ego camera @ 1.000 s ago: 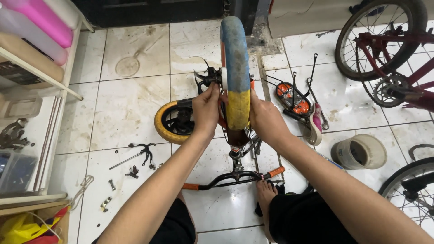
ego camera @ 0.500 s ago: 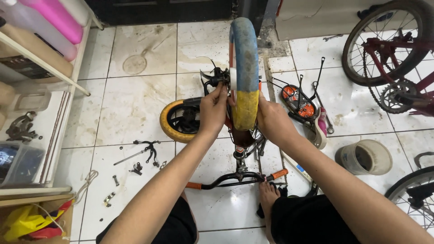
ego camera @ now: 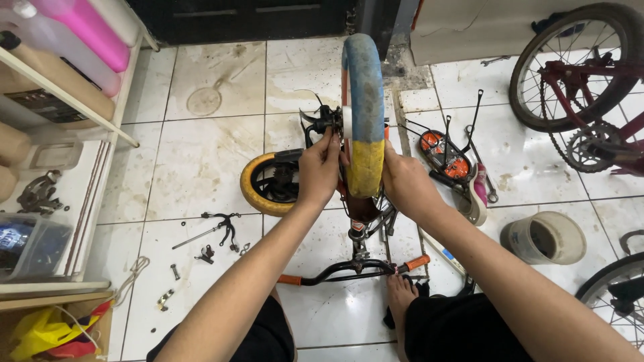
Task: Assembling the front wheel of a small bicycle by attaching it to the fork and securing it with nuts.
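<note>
A small bicycle stands upside down on the tiled floor, its blue and yellow front wheel [ego camera: 364,100] pointing up and its handlebar [ego camera: 355,269] with orange grips resting on the floor. My left hand [ego camera: 319,167] grips the left side of the wheel at the hub, fingers on the axle. On the wheel's right side my right hand [ego camera: 404,182] is pressed against the fork and hub. A yellow-tyred wheel [ego camera: 270,182] lies flat on the floor just left of my left hand.
Loose brake parts [ego camera: 218,228] and bolts lie on the floor at left. A shelf unit [ego camera: 54,134] with parts stands far left. A red bicycle [ego camera: 583,74] stands at upper right, a grey bucket [ego camera: 543,238] at right, training wheels [ego camera: 446,154] beside it.
The view has shifted slightly. My left hand has moved up a little toward the axle; the wheel and my right hand stay in place.
</note>
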